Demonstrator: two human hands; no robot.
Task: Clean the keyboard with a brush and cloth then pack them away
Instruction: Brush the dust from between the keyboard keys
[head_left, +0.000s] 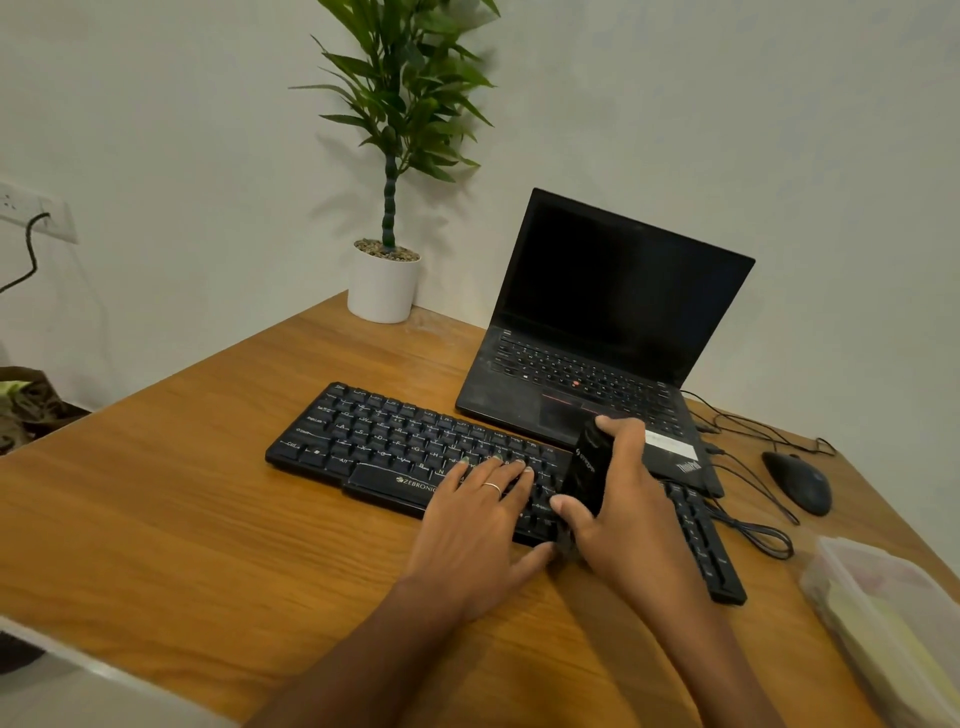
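A black keyboard (395, 436) lies slantwise across the middle of the wooden desk (208, 493). My left hand (478, 525) lies flat on its keys near the space bar, fingers straight. My right hand (628, 514) grips a black brush (587, 473) with white lettering on its body and holds it down on the keyboard's right part. The bristles are hidden under my hand. A clear plastic box (883, 618) with something yellow inside, perhaps the cloth, sits at the right desk edge.
An open black laptop (597, 332) stands behind the keyboard. A black mouse (800, 480) and tangled cables (748, 519) lie to the right. A potted plant (387, 280) stands at the far corner by the wall. A wall socket (31, 210) is at the left.
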